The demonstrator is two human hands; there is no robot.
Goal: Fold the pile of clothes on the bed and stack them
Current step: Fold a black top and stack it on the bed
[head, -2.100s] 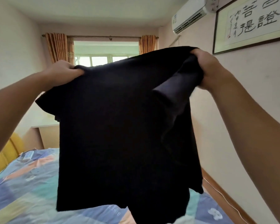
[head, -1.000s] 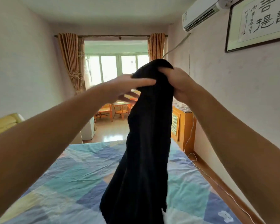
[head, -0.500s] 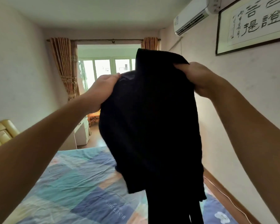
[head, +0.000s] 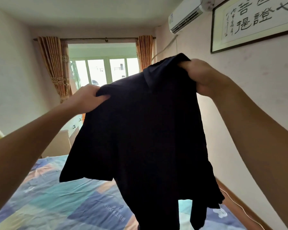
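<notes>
Above the patchwork bed (head: 60,201), a dark shirt (head: 140,138) is held up in the air, pinched at its top edge by the left hand (head: 88,98) and gripped higher up by the right hand (head: 201,75). Its lower part appears doubled and uneven. If laid down so, creases could be trapped, and a lopsided fold produced.

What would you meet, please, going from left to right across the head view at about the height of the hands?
Left curtain → left hand → black garment → right hand → framed calligraphy, higher on the right wall.
</notes>
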